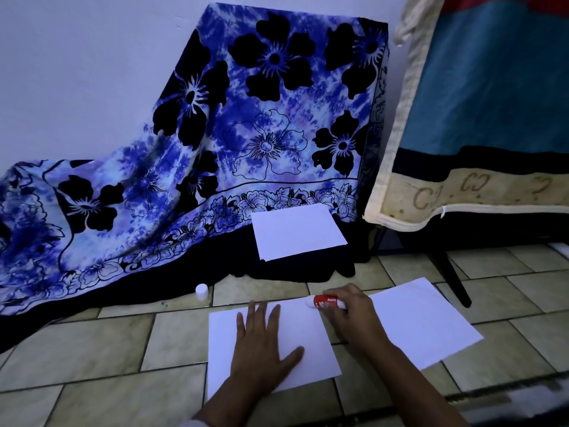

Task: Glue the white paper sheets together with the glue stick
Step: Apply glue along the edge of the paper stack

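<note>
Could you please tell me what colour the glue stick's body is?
The glue stick body is red with a white tip, seen in the head view, gripped by the right hand.

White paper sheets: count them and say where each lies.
3 showing: near sheet under the left hand, right sheet on the floor beside it, far sheet on the cloth, possibly a stack hiding more.

A room in a home is showing here: a blue floral cloth (246, 118) is draping over furniture by the far white wall (77, 57), and a cream-edged mattress (492, 87) is resting at the right above beige floor tiles (92, 349).
</note>
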